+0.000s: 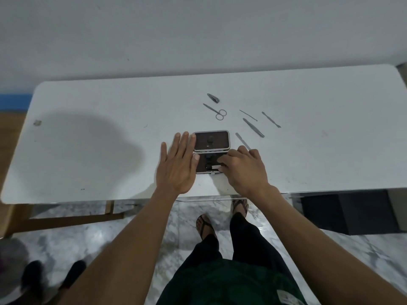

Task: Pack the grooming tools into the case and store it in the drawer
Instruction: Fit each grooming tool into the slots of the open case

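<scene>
Here the open case (211, 151) lies at the centre of the worktop (88, 139). The left hand (178, 164) is flat, fingers spread, beside it; the right hand (243, 169) fingers curl over a tool (217, 167) inside.

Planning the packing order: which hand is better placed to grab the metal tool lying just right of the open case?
Right. The right hand is already at the case's right edge, beside that tool. The left hand lies flat on the case's far side.
</scene>
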